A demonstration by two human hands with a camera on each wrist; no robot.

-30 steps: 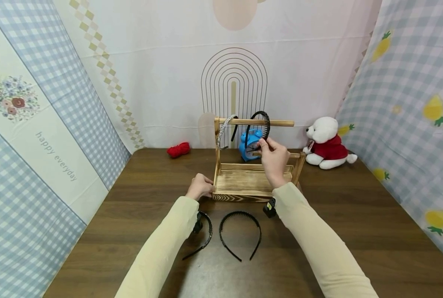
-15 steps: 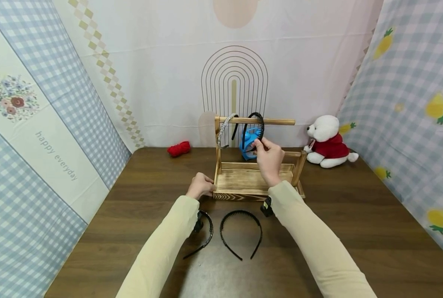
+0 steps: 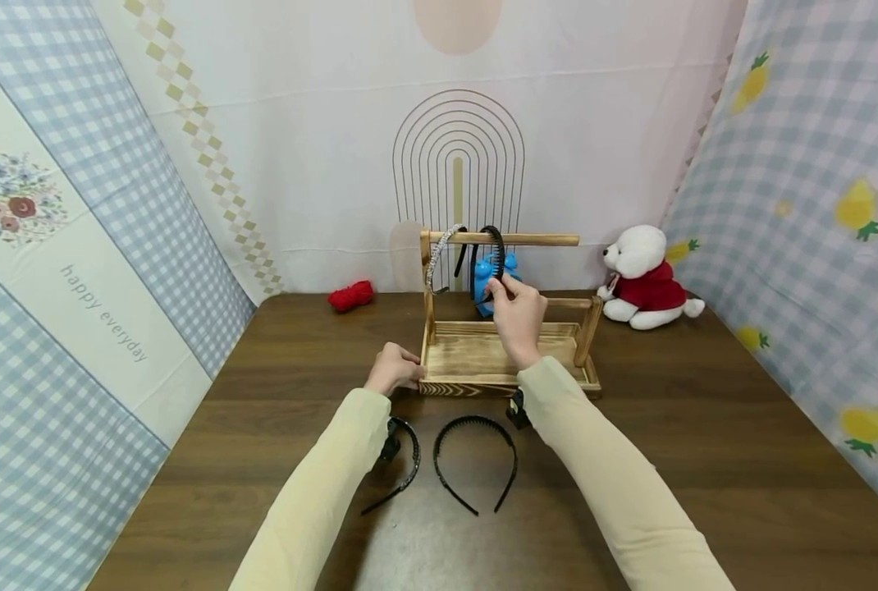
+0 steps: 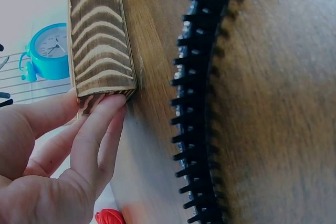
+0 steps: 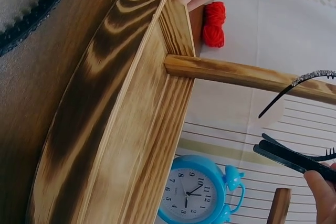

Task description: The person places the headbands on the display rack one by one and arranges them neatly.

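In the head view my right hand [image 3: 519,320] pinches the lower end of a black toothed headband [image 3: 498,250], which loops over the top rod of a wooden rack [image 3: 468,359]. Its two ends show near the fingers in the right wrist view. My left hand [image 3: 393,368] grips the tray's left front corner; in the left wrist view its fingers [image 4: 92,135] press the tray's end. A silvery headband [image 3: 439,261] hangs on the same rod, nearer the upright. On the table lie a black headband [image 3: 476,420] and another dark headband [image 3: 415,451], partly covered by my left arm.
A blue alarm clock [image 3: 485,269] stands behind the rack, partly hidden. At the table's back are a red yarn bundle [image 3: 350,296] and, right, a white plush bear [image 3: 637,283] in red. A shorter, lower rod [image 3: 568,304] projects from the rack's right post.
My right hand has slid the black headband leftward along the top rod, closer to the silvery one. The left hand stays at the tray corner. The head view has shifted slightly.
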